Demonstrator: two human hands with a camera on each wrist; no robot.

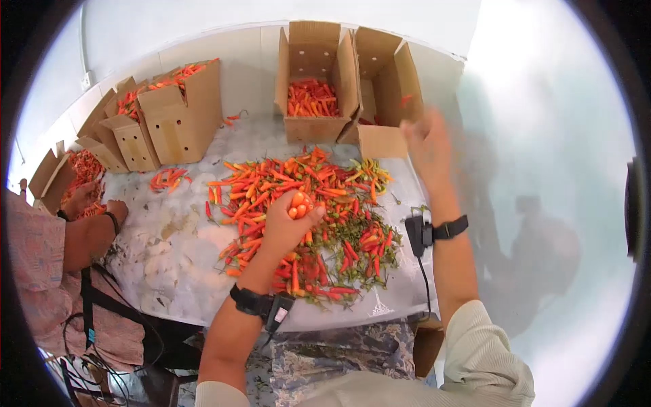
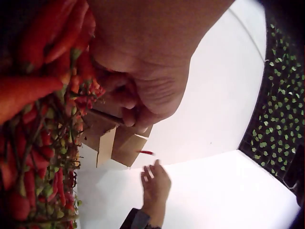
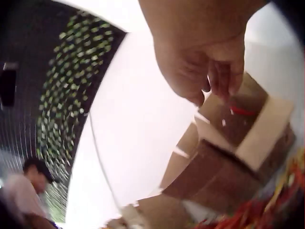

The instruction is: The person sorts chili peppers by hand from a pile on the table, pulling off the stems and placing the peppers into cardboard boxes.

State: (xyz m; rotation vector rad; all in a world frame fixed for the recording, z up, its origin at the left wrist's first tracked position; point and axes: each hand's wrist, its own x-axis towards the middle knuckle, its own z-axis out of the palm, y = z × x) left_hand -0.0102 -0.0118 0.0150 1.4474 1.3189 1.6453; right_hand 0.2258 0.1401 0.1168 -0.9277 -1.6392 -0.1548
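My left hand [image 1: 285, 227] grips several orange-red chili peppers [image 1: 299, 205] over the chili pile [image 1: 261, 186] in the head view. My right hand [image 1: 430, 149] is raised beside the right-hand cardboard box [image 1: 384, 142], its fingers loose. A single red chili [image 1: 406, 101] is in the air just beyond those fingertips; the left wrist view shows this chili [image 2: 146, 152] apart from the hand. In the right wrist view the same chili [image 3: 244, 111] appears against the inside of the box, below the fingers.
A second box [image 1: 316, 125] with chilies stands beside the right-hand one. More cardboard boxes [image 1: 183, 125] line the back left. Green stems [image 1: 363, 241] lie among the pile's chilies. Another person's hands [image 1: 115, 211] are at a chili-filled box on the left.
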